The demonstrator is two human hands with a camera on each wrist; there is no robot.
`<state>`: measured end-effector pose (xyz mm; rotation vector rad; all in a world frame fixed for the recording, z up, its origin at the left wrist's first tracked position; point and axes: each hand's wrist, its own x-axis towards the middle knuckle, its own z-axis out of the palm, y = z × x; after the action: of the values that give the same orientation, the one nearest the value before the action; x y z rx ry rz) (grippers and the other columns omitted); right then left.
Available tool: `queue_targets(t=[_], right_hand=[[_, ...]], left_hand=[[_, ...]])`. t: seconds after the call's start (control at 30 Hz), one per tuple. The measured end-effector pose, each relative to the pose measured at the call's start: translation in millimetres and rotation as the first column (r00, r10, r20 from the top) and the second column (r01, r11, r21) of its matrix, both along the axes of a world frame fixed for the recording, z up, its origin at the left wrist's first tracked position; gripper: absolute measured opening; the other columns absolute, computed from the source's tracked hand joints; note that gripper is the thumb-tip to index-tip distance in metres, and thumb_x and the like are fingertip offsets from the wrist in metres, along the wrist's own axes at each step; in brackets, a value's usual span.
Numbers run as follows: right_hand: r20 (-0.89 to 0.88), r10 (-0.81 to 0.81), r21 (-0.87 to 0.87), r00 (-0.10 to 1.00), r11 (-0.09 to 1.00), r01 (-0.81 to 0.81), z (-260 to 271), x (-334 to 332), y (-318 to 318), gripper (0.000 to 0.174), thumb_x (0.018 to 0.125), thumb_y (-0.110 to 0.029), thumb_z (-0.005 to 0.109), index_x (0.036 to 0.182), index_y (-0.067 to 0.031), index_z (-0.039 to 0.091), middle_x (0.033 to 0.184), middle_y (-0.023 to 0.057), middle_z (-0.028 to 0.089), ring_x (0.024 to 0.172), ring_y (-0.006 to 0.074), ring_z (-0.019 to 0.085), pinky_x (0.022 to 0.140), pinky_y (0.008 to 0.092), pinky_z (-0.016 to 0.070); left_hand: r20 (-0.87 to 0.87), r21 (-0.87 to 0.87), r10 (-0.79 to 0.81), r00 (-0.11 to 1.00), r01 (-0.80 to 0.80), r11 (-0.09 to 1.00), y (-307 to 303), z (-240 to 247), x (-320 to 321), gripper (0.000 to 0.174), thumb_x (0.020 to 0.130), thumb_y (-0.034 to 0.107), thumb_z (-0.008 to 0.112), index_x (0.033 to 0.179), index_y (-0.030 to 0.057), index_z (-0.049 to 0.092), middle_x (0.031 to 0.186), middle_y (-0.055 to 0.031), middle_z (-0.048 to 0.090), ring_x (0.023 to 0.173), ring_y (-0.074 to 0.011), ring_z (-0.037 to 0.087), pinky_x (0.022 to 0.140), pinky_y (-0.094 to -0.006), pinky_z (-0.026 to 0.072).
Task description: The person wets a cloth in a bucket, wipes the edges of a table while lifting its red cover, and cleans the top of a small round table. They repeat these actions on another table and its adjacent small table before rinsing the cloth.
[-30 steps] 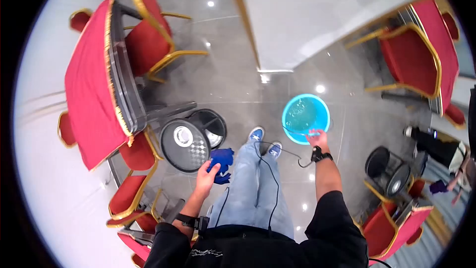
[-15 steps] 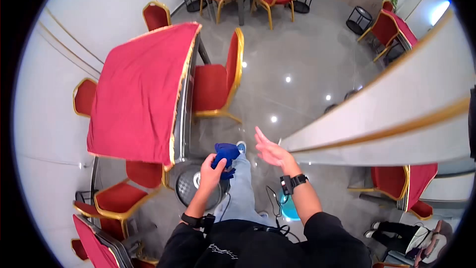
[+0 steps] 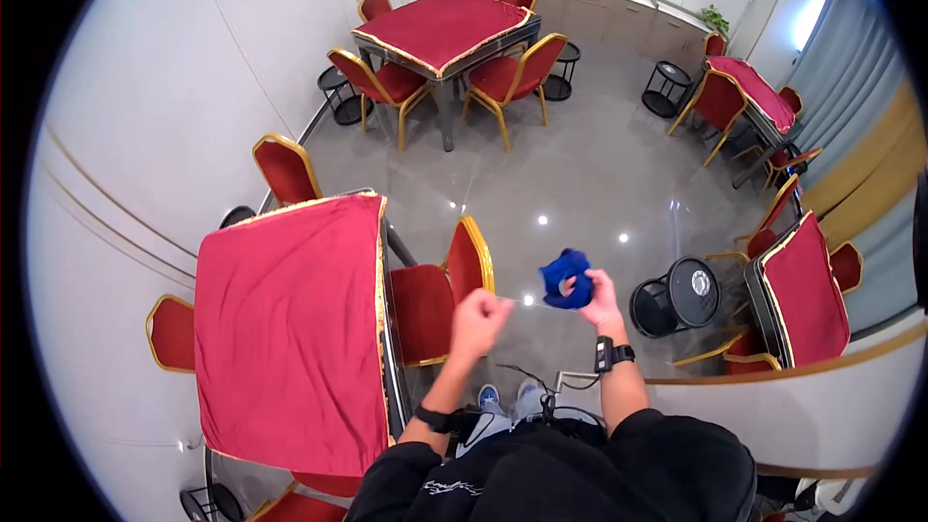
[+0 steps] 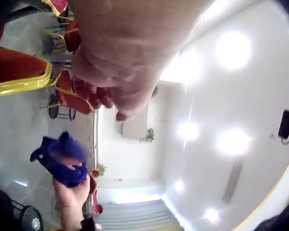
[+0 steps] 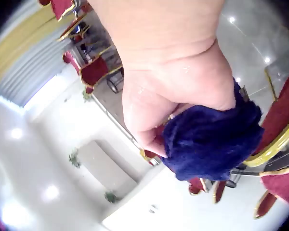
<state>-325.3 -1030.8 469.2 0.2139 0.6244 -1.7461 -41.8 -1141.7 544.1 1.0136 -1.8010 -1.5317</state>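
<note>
In the head view my right hand (image 3: 601,302) grips a bunched dark blue cloth (image 3: 566,280) out in front of me. The right wrist view shows thumb and fingers pressed into the fuzzy cloth (image 5: 214,142), folds hanging past them. To its left my left hand (image 3: 480,321) is raised, its fingers loosely curled with nothing visible in them. From the left wrist, the left hand (image 4: 118,72) is apart from the cloth (image 4: 62,156), which hangs in the other hand.
A table with a red cover (image 3: 290,329) stands close on my left, a red chair (image 3: 440,300) beside it. To the right are a round black side stand (image 3: 694,292) and another red-covered table (image 3: 807,290). A white partition (image 3: 754,416) runs near my right elbow.
The blue cloth has passed from my left hand to my right. The head view has lifted and turned toward the room; the turquoise bucket of water seen earlier is out of sight.
</note>
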Motion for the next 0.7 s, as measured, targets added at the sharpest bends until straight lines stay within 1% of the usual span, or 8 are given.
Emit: queue_targets(t=[0.1, 0.17, 0.23, 0.27, 0.37, 0.43, 0.6, 0.7], right_hand=[[0.183, -0.212, -0.107, 0.96, 0.966, 0.234, -14.5, -69.8, -24.8, 0.048, 0.088, -0.019, 0.068, 0.128, 0.0035, 0.054, 0.117, 0.0161, 0.061, 0.09, 0.0199, 0.067, 0.074, 0.0322, 0.0571], [0.207, -0.208, -0.157, 0.956, 0.957, 0.242, -28.6, -124.1, -38.8, 0.053, 0.089, -0.02, 0.068, 0.133, 0.0039, 0.053, 0.121, 0.0181, 0.06, 0.092, 0.0205, 0.068, 0.073, 0.032, 0.0574], [0.171, -0.261, -0.107, 0.95, 0.954, 0.281, -34.1, -170.5, -51.9, 0.05, 0.088, -0.022, 0.068, 0.13, 0.0013, 0.057, 0.12, 0.0167, 0.062, 0.098, 0.0249, 0.068, 0.074, 0.0327, 0.0577], [0.171, -0.274, -0.099, 0.946, 0.951, 0.293, -36.6, -194.9, -60.9, 0.047, 0.089, -0.021, 0.068, 0.128, 0.0022, 0.058, 0.117, 0.0163, 0.064, 0.102, 0.0272, 0.068, 0.078, 0.0331, 0.0574], [0.166, -0.26, -0.062, 0.951, 0.96, 0.273, -34.9, -265.2, -114.1, 0.045, 0.09, -0.017, 0.064, 0.127, 0.0076, 0.056, 0.118, 0.0198, 0.064, 0.109, 0.0346, 0.066, 0.094, 0.0402, 0.0575], [0.078, -0.207, -0.021, 0.975, 0.978, 0.209, -55.9, -308.5, -163.6, 0.05, 0.089, -0.015, 0.062, 0.131, 0.0102, 0.053, 0.122, 0.0228, 0.063, 0.112, 0.0355, 0.065, 0.098, 0.0419, 0.0568], [0.088, 0.133, -0.074, 0.987, 0.989, -0.127, -80.2, -390.7, -307.1, 0.063, 0.083, -0.002, 0.053, 0.144, 0.0106, 0.045, 0.138, 0.0267, 0.057, 0.124, 0.0362, 0.061, 0.11, 0.0445, 0.0493], [0.038, 0.332, -0.076, 0.942, 0.941, -0.329, -81.0, -409.0, -383.2, 0.067, 0.085, 0.003, 0.052, 0.15, 0.0092, 0.038, 0.144, 0.0263, 0.055, 0.13, 0.0334, 0.059, 0.112, 0.0431, 0.0489]], left_hand=[[0.029, 0.155, 0.156, 0.987, -0.159, 0.975, -74.2, -35.7, 65.1, 0.02, 0.09, 0.01, 0.075, 0.105, 0.0022, 0.064, 0.107, -0.0067, 0.067, 0.101, -0.0184, 0.065, 0.085, -0.0324, 0.0545], [0.003, -0.265, 0.015, 1.0, -0.014, 0.964, -91.9, 5.4, 88.9, 0.067, 0.09, 0.003, 0.072, 0.151, 0.0045, 0.044, 0.151, -0.0178, 0.048, 0.14, -0.0255, 0.048, 0.109, -0.0368, 0.0459], [-0.084, 0.381, 0.269, 0.96, -0.218, 0.898, -90.8, 9.1, 114.1, 0.114, 0.088, 0.0, 0.072, 0.166, 0.0138, -0.009, 0.172, -0.021, 0.009, 0.159, -0.0275, 0.015, 0.123, -0.0411, 0.029], [0.061, 0.273, 0.283, 0.957, -0.289, 0.918, -98.2, -8.2, 123.8, 0.127, 0.087, -0.002, 0.072, 0.162, 0.0271, -0.026, 0.172, -0.0262, -0.005, 0.157, -0.044, 0.016, 0.119, -0.0464, 0.0359], [0.455, -0.042, 0.252, 0.854, -0.262, 0.964, -98.7, -16.4, 139.6, 0.082, 0.096, 0.008, 0.068, 0.163, 0.0016, 0.022, 0.164, -0.0265, 0.033, 0.151, -0.0328, 0.037, 0.118, -0.0391, 0.0375], [0.463, 0.195, 0.37, 0.805, -0.5, 0.844, -82.3, -20.8, 130.3, 0.058, 0.1, 0.01, 0.062, 0.151, -0.0066, 0.041, 0.134, -0.0148, 0.063, 0.122, -0.0211, 0.061, 0.107, -0.0332, 0.0466], [0.547, 0.405, 0.578, 0.605, -0.796, 0.449, 23.1, -100.5, 167.4, 0.06, 0.101, 0.019, 0.066, 0.153, 0.0026, 0.042, 0.121, -0.0087, 0.066, 0.097, -0.0146, 0.065, 0.082, -0.0271, 0.0528], [0.818, 0.253, 0.218, 0.533, -0.673, 0.694, 56.9, -36.4, 104.3, 0.062, 0.108, 0.054, 0.046, 0.15, 0.0095, 0.053, 0.161, -0.0165, 0.038, 0.14, -0.0435, 0.046, 0.11, -0.0561, 0.0423]])
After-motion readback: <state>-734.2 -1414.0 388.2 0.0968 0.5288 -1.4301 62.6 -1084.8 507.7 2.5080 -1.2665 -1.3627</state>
